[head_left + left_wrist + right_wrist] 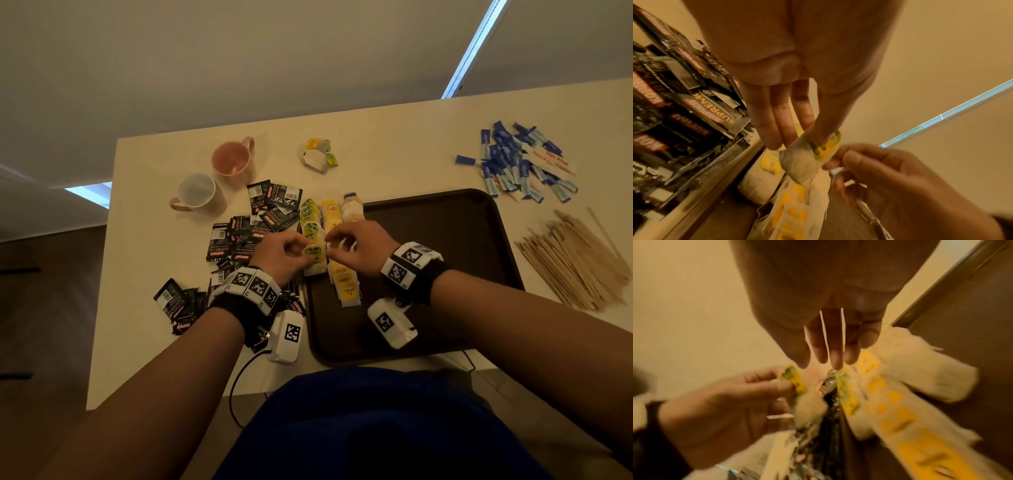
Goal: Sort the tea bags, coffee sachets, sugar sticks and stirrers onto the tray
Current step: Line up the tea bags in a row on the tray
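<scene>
While the head view hides it, left hand (797, 91) pinches tea bag (807, 157).

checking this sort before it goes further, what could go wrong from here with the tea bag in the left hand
1. The left hand pinches the green-tagged tea bag by a small grip at its top while the right hand works close beside it; its string may snag and it could slip.
2. The tea bag rows sit at the tray left edge, next to the coffee sachets; a nudge could mix them.
</scene>
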